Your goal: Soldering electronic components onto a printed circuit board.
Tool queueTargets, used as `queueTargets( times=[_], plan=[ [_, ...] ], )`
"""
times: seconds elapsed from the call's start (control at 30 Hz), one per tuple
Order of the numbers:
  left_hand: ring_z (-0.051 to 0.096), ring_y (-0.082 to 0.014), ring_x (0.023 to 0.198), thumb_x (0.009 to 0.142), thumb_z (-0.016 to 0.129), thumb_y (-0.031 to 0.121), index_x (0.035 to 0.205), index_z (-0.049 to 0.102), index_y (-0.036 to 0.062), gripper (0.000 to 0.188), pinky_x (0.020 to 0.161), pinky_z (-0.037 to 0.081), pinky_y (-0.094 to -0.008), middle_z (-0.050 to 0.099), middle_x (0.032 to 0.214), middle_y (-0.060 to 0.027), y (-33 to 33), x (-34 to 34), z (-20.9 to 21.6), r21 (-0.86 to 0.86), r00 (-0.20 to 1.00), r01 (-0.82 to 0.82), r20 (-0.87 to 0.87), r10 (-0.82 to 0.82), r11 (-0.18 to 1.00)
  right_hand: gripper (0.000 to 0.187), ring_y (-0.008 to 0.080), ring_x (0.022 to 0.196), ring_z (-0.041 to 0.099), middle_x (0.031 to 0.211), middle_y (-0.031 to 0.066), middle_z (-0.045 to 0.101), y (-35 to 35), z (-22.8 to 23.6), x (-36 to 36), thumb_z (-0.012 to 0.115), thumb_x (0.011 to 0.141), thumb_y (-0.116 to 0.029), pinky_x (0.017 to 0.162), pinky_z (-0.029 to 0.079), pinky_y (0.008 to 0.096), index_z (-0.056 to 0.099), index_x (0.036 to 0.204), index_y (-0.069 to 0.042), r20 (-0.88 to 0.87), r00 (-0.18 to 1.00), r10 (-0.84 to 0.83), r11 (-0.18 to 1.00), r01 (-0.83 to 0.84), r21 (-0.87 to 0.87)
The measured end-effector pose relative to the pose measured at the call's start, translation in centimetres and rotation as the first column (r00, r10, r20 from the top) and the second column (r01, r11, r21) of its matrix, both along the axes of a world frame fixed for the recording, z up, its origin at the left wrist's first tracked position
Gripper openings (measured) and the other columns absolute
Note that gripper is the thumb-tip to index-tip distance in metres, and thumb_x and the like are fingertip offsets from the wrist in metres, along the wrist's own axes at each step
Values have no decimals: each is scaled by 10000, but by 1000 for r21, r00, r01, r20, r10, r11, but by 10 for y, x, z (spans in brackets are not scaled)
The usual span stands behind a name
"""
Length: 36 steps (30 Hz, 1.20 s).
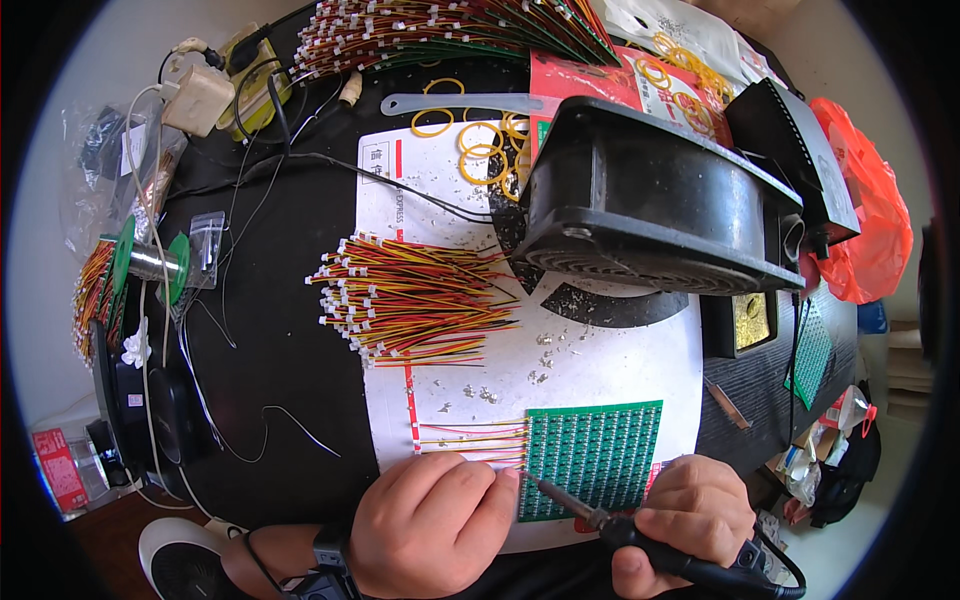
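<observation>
A green circuit board [592, 455] with rows of small pads lies on a white sheet [620, 360]. Several thin red, yellow and black wires [470, 440] stick out from its left edge. My left hand [435, 520] is closed at the board's lower left edge, thumb and forefinger pinching a wire whose length is mostly hidden under the hand. In my right hand [695, 515] is a soldering iron [655, 550] with a black handle. Its metal tip points left and reaches close to my left fingertips at the board's edge.
Beyond the board lies a pile of connector wires [410, 300]. A black fan [660, 200] stands behind it, near scattered yellow rubber bands [480, 150]. Right of the fan is a sponge tray [750, 322]. At left are a solder spool [155, 265] and loose cables.
</observation>
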<state>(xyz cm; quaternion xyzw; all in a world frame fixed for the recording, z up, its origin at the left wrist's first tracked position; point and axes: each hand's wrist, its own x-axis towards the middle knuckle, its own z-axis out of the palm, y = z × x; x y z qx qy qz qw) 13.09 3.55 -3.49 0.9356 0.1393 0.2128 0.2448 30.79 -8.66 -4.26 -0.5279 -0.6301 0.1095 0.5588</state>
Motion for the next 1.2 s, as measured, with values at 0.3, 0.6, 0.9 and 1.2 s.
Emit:
queueTargets(
  times=[0.3, 0.6, 0.9, 1.2],
  plan=[
    [615, -251, 651, 658, 713, -47, 875, 738, -48, 219, 579, 530, -329, 603, 761, -83, 0, 3, 3, -11, 1000, 8, 6, -8, 1000, 254, 211, 464, 509, 611, 126, 551, -2, -5, 2, 734, 822, -79, 449, 423, 329, 570, 906, 96, -118, 993, -19, 983, 40, 178],
    [622, -299, 731, 644, 805, 77, 1005, 697, -50, 398, 662, 531, -382, 625, 891, -138, -4, 4, 9, -137, 997, -42, -69, 32, 990, 349, 160, 502, 485, 651, 86, 508, -17, -2, 1, 728, 891, -279, 487, 395, 289, 547, 1009, -6, -131, 936, -327, 930, 344, 133],
    [606, -319, 808, 647, 863, 209, 1067, 678, -56, 530, 739, 512, -398, 612, 973, -157, -8, 5, 16, -71, 991, -22, -130, 12, 997, 327, 213, 667, 511, 834, 124, 557, -20, 34, 75, 629, 981, -119, 593, 394, 333, 522, 1278, -34, 508, 566, -649, 754, 569, 330],
    [603, -313, 802, 656, 859, 203, 1046, 694, -41, 489, 715, 513, -399, 603, 941, -144, -8, 2, 13, -101, 997, -57, -61, 51, 993, 285, 286, 787, 625, 933, 195, 632, 0, 20, 75, 610, 952, -8, 704, 511, 366, 607, 1228, 61, 445, 599, -666, 706, 699, 115]
  ],
)
